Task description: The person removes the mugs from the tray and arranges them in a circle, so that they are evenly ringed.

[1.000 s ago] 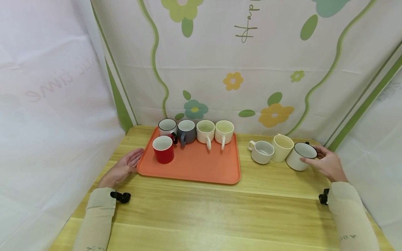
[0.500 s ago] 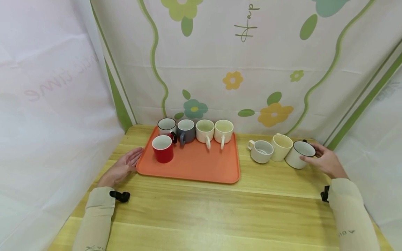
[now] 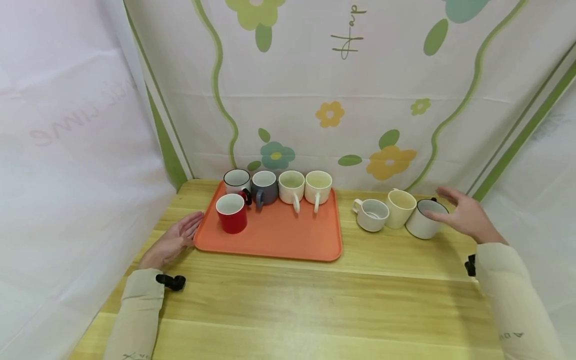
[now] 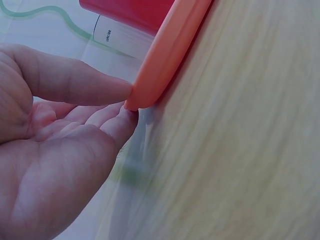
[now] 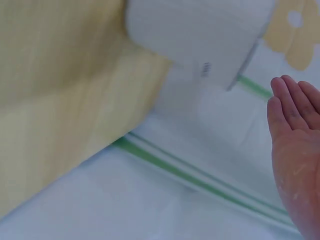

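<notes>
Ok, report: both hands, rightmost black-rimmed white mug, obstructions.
Left hand touching orange rectangular tray. Right hand open near black-rimmed white mug. Mug upright on pale wooden table. Possible obstruction: pale-yellow round mug, close on its left.

we see an orange tray (image 3: 279,242), a red mug (image 3: 234,222) with a white inside, a slate-blue mug (image 3: 270,194) and two cream mugs (image 3: 324,192). the far-right mug (image 3: 418,227) is white with a dark rim. we find the table (image 3: 288,305) yellowish with streaked grain, and the white cloth (image 3: 279,110) behind patterned with green wavy lines (image 3: 218,55) and yellow-green, orange and teal flowers (image 3: 276,156).
</notes>
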A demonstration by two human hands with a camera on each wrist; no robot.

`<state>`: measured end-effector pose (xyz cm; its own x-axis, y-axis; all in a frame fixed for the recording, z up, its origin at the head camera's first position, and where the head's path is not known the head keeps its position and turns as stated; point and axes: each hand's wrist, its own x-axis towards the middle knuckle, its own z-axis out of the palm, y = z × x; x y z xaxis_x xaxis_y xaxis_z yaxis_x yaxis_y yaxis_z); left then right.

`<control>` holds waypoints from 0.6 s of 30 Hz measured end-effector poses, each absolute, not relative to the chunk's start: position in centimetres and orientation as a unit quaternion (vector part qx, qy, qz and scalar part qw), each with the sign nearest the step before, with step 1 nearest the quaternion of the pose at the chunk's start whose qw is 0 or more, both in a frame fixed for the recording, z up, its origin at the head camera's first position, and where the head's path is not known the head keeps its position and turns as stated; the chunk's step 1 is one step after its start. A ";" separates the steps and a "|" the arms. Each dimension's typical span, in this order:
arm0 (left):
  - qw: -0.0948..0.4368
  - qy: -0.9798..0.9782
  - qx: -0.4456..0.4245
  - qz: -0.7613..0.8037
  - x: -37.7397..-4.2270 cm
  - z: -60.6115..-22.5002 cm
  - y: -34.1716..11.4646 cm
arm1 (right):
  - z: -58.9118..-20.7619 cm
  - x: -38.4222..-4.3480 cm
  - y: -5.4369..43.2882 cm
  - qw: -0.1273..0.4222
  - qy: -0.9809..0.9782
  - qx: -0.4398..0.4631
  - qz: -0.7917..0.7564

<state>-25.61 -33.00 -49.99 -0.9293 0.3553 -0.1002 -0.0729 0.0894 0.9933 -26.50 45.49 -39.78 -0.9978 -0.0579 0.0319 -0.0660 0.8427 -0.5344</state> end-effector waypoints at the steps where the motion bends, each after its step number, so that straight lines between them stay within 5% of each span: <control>1: 0.160 0.722 0.097 0.666 -25.6 -50.0 -33.0 | -39.3 -26.6 44.9 0.008 -0.960 0.040 0.277; 18: 0.166 0.722 0.095 0.664 -25.5 -50.0 -33.2 | -36.8 -30.6 28.6 0.007 -0.933 0.238 0.270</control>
<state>-25.52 -33.22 -49.98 -0.9265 0.3589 -0.1134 -0.0829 0.0993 0.9916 -30.64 28.61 -36.77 -0.8864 -0.4409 0.1411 -0.4481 0.7406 -0.5008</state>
